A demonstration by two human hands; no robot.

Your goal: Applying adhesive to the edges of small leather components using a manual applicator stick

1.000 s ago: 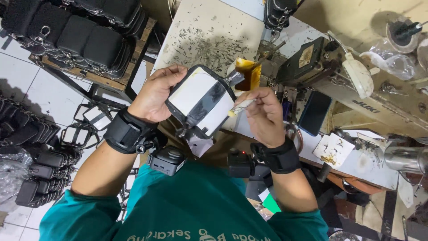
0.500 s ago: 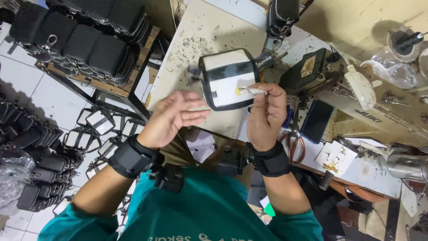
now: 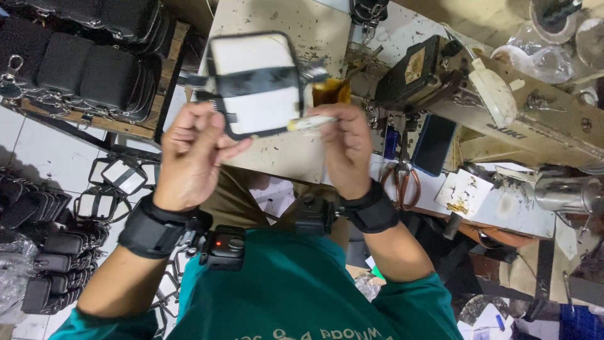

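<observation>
The left hand (image 3: 192, 151), open and clear of the pouch panel (image 3: 255, 83) half a second ago, now pinches its lower left edge above the worktable (image 3: 277, 154). The panel lies flat-faced upward, long axis vertical. The right hand (image 3: 343, 148) grips a glue brush (image 3: 310, 123), tip leftward touching the panel.

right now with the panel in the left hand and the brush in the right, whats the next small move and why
Probably bring the brush tip onto the right edge of the panel. The left hand holds the panel up by its lower left corner, and the right hand has the yellowed tip almost at that edge.
</observation>
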